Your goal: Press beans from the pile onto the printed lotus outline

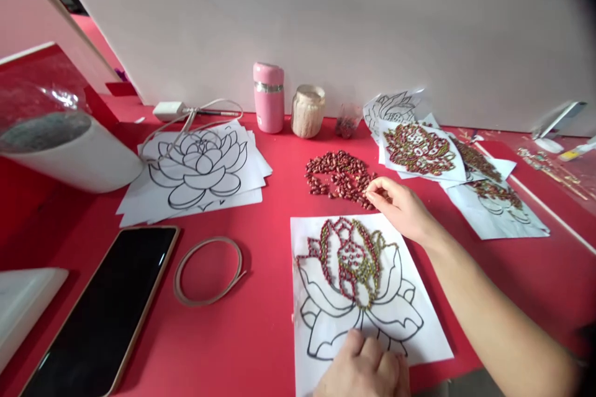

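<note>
A white sheet with a lotus outline (pixel 367 316) lies in front of me on the red table (pixel 261 322). Its upper petals are filled with red and green beans. My left hand (pixel 365 366) rests fingers curled on the sheet's lower edge, pressing it flat. My right hand (pixel 400 206) reaches to the near right edge of a pile of red beans (pixel 339 175), its fingertips pinched among them. Whether a bean is between the fingers cannot be told.
A stack of blank lotus sheets (pixel 200 167) lies at left, finished bean pictures (pixel 423 149) at right. Behind the pile stand a pink bottle (pixel 269 97) and a jar (pixel 308 110). A tablet (pixel 105 316), a ring (pixel 208 270) and a white container (pixel 60 142) occupy the left.
</note>
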Tool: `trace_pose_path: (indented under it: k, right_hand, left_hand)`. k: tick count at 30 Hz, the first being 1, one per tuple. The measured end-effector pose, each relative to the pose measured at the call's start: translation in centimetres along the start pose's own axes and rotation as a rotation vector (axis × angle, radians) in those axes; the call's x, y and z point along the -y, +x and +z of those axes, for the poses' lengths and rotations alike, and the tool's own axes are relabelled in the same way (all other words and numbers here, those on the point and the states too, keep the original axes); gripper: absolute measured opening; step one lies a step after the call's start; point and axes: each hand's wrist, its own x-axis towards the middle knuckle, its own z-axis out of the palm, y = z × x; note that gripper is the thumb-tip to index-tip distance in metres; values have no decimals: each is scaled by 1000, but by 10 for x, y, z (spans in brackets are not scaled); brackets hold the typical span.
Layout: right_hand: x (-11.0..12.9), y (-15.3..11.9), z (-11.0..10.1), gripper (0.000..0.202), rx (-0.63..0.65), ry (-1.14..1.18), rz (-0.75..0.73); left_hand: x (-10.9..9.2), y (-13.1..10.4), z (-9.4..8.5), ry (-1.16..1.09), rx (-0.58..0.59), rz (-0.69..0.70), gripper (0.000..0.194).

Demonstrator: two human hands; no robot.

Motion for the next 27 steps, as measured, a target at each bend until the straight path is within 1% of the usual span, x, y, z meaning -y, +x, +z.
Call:
trace_pose_path:
  k: [1,2,3,7,11,14,16,20,27]
  right_hand:
    - [8,-11,1,12,3,44,-36]
    - [16,-23,3,12,16,77,-68]
    - [25,-34,6,12,26,105,-92]
    - [53,-72,23,10,75,125,-126]
    - [62,-95,42,10,21,73,-107]
    - [61,-104,52,9,-41,13,-100]
    - [60,-106,56,9,-65,-23,-107]
    - [60,-107,60,9,-64,-26,-120]
    - [61,-106,62,9,-60,-26,-118]
  left_hand:
    - [-1,2,-2,8,-70,-1,5]
    - [-2,4,-5,13,-106,-38,8]
    - [-2,6,-9,6,-96,-29,8]
    - [-1,8,-24,-27,76,19,16]
    - [-2,2,-24,-64,180,25,24]
    - [-3,1,-21,-110,214,26,28]
    - [-3,1,-20,-124,182,17,28]
    - [-4,1,-18,-143,102,-3,22]
    - [-3,2,-19,-154,102,-11,19]
